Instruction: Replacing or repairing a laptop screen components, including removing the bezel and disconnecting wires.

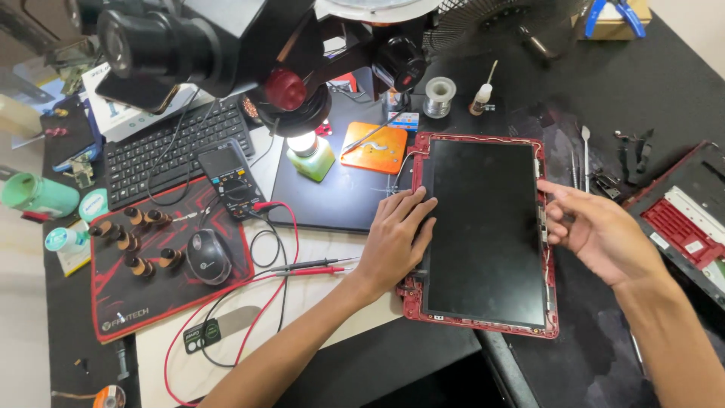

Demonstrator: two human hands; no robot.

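Observation:
A laptop screen panel (487, 227) lies face up in a red lid frame (555, 317) on the black desk. My left hand (394, 240) rests flat on the panel's left edge, fingers spread and pointing up toward the frame. Over the frame's right edge my right hand (596, 230) hovers with fingers loosely curled; nothing shows in it. Whether its fingertips touch the frame I cannot tell.
A microscope (249, 45) hangs over the desk's back. A multimeter (230, 180) with red and black probes (313, 266), a mouse (208, 257), keyboard (170, 147), solder spool (439, 96), green bottle (311, 155), orange pad (375, 147) and red laptop base (683, 227) surround the work.

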